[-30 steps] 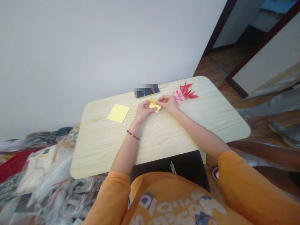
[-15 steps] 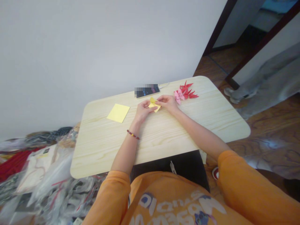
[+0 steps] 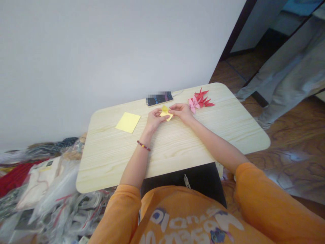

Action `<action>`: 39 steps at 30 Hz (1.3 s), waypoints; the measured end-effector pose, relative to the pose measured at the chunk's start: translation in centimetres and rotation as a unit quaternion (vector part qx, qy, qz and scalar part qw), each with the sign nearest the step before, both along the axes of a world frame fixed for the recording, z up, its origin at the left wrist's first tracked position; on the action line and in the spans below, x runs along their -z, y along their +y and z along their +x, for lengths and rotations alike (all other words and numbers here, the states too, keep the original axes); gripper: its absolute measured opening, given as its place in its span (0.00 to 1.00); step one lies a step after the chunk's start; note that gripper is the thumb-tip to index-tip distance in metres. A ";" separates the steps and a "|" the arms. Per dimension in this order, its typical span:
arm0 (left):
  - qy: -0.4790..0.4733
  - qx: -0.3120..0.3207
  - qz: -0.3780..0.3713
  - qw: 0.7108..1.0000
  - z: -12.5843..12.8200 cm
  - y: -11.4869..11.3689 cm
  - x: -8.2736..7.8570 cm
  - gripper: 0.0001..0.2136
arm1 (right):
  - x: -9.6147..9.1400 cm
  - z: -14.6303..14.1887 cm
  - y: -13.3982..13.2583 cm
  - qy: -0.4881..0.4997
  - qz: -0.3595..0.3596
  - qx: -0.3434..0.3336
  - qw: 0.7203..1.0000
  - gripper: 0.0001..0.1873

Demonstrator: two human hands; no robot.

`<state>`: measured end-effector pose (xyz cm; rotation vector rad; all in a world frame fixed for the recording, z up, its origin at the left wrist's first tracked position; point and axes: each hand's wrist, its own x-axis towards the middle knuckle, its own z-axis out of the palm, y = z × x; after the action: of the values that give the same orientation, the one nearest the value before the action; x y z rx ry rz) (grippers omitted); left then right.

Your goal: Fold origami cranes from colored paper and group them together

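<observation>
Between my two hands is a small folded piece of yellow paper (image 3: 166,114), with a flap standing up at its far side. My left hand (image 3: 154,119) pinches its left edge between thumb and fingers. On the opposite edge, my right hand (image 3: 181,112) grips the paper with thumb and fingertips. A flat yellow paper sheet (image 3: 128,122) lies to the left of my left hand. Just beyond my right hand sit folded pink paper (image 3: 194,104) and red paper (image 3: 203,98) shapes with pointed tips.
A phone (image 3: 159,98) with a cable lies at the back of the pale wooden table (image 3: 114,162), near the wall. Plastic-wrapped bundles (image 3: 61,196) are heaped on the left. To the right, a person's legs in grey trousers (image 3: 289,78) stand near the table.
The raised flap of the yellow paper has shifted slightly and looks more pointed, both hands staying in place. The person at the right has stepped closer to the table.
</observation>
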<state>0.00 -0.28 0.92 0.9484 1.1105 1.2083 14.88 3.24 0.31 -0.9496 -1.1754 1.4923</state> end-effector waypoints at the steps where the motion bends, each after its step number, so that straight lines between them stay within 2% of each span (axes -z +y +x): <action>1: 0.001 0.000 0.001 1.000 0.0 0.0 0.0 0.25 | 0.0 0.0 0.0 -0.004 0.001 0.000 1.000 0.19; 18: 0.030 -0.005 0.007 1.000 0.3 -0.2 -0.1 0.24 | 0.2 0.1 0.2 -0.042 0.007 0.013 0.999 0.20; 27: -0.001 -0.035 -0.013 0.999 0.2 0.0 0.1 0.27 | -0.3 0.5 -0.3 -0.038 0.032 -0.018 0.999 0.21; 34: 0.001 -0.035 -0.020 0.999 0.4 -0.1 0.0 0.26 | 0.1 0.5 0.0 -0.020 -0.005 -0.009 1.000 0.22; 39: 0.006 -0.032 -0.021 0.999 0.5 -0.1 0.1 0.26 | 0.1 0.4 0.0 -0.013 -0.006 -0.006 1.000 0.19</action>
<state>0.45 -0.40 0.85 0.8944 1.1791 1.2269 15.31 3.28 0.25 -0.9751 -1.1943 1.5026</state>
